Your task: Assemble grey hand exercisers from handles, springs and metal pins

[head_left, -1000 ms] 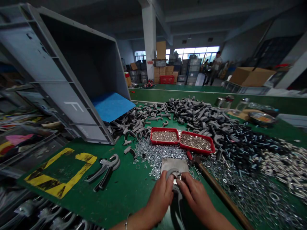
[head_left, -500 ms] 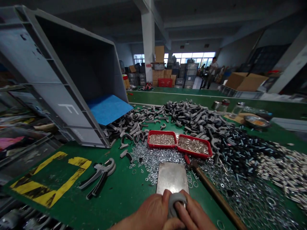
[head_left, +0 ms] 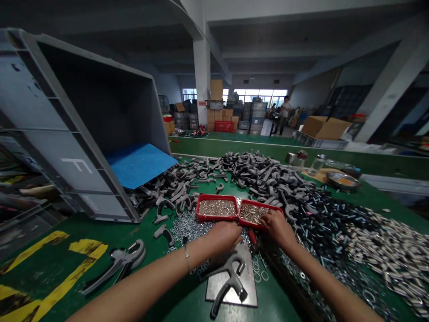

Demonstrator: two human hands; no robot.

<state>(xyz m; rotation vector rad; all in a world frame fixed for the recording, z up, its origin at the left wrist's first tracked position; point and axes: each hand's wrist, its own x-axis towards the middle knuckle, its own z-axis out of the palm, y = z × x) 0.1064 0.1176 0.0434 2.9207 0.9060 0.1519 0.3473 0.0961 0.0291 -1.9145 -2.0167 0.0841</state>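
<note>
Short steel pins [head_left: 254, 213] fill the right-hand red tray [head_left: 260, 206], and your right hand [head_left: 278, 228] is down at them, fingertips [head_left: 267, 218] dipped in at the tray's near rim. Fingers bent; whether they are pinching a pin, you can't tell from this view. Your left hand [head_left: 223, 237] sits just below the left-hand red tray [head_left: 216, 208], beside loose steel washers [head_left: 191, 228]. Its fingers are curled under and hidden, so any grip there can't be told either. Thin bracelet [head_left: 185, 252] on that wrist.

Layout looks deliberate: the two trays butt together mid-bench, probably so either hand reaches the small parts without crossing over. A grey hook-shaped handle assembly [head_left: 228, 277] rests on a steel plate [head_left: 250, 286] directly below your forearms, likely a flat, hard spot kept close in front of you. A second grey assembly [head_left: 115, 264] lies lower left, near yellow-and-black tape [head_left: 43, 264].

Edges: a heap of grey hook pieces [head_left: 254, 172] crowds the trays' far side, and black bolts [head_left: 321, 219] press in just right of your right hand. A tilted grey crate [head_left: 83, 129] upper left, blue sheet [head_left: 140, 164] at its lip, opens toward that heap. Green bench mat [head_left: 187, 311] shows left of the plate, the likeliest room for moving.
</note>
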